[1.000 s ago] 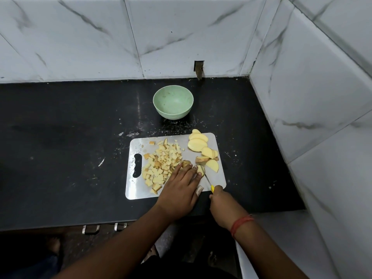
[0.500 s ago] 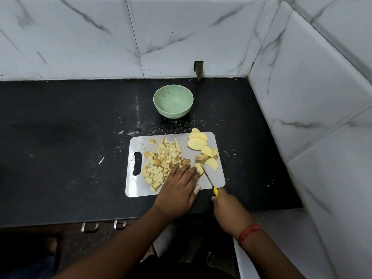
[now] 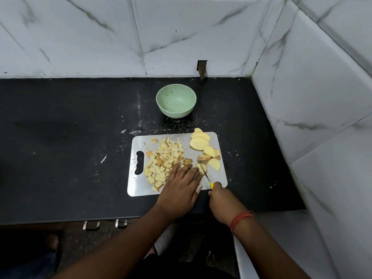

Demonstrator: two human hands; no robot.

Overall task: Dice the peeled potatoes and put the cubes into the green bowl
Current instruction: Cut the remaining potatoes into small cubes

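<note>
Potatoes on steel cutting board: heap of cubes on left half, uncut slices stacked on right half. Left hand flat, fingers straight and together, pressing down slice at board's near edge. Right hand curled round yellow-handled knife, blade on that slice. Judgement: dicing roughly half done; several slices left to cut. Green bowl beyond board, no cubes inside, so whole transfer still ahead. Black counter speckled with scraps; marbled white tile wall behind and at right
</note>
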